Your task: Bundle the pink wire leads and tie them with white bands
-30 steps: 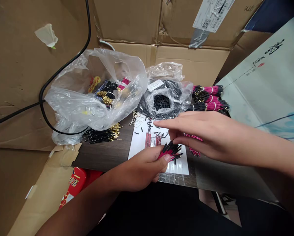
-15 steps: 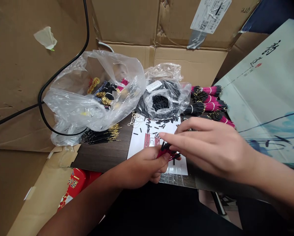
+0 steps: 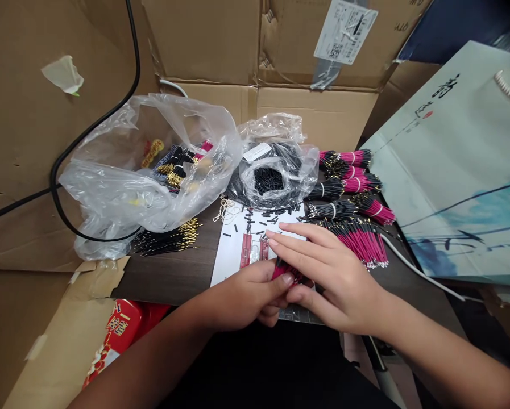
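From here I see a thin bundle of pink-sleeved black wires (image 3: 285, 271) pinched in the left hand (image 3: 248, 295), with the right hand (image 3: 331, 278) closed over it, both hands together above a white paper sheet (image 3: 233, 255) on a dark wood board (image 3: 169, 278). Of the crinkly clear plastic bags, one (image 3: 110, 193) holds gold-tipped pins and the other (image 3: 272, 182) coiled black wire and short black tubes. Looser pink-sleeved bundles (image 3: 357, 241) fan out just beyond the right hand.
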{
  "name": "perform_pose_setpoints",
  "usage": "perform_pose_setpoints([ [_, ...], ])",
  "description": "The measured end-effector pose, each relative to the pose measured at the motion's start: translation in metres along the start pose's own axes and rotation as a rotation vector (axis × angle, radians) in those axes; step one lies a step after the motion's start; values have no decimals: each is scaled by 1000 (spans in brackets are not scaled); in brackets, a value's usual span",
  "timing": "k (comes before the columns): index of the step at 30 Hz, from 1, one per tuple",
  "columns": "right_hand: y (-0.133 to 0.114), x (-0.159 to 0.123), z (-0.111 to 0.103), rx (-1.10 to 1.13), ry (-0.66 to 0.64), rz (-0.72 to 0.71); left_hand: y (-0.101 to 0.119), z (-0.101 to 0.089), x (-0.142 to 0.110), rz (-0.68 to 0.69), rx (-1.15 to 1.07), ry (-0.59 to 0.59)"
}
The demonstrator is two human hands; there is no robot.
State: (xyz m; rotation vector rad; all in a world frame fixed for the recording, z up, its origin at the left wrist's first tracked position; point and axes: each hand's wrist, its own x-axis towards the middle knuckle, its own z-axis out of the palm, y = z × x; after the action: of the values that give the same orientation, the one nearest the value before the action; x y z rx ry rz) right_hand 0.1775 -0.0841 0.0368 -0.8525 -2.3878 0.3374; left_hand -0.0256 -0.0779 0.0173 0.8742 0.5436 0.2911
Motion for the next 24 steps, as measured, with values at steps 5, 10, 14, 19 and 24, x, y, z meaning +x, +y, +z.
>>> perform_pose_setpoints([
  [5,-3,-16,5,-8,67,69,-7,3,8,12,-9,-15],
  [10,-2,-27,10,-142,184,61,-10,9,14,-42,22,-8],
  [14,-4,-37,13,-165,226,109,-17,13,23,-29,-1,-12],
  [19,-22,-56,41,21,754,505,-22,20,43,224,-121,159],
  [24,-31,-62,63,227,573,735,-24,36,62,370,-156,379],
])
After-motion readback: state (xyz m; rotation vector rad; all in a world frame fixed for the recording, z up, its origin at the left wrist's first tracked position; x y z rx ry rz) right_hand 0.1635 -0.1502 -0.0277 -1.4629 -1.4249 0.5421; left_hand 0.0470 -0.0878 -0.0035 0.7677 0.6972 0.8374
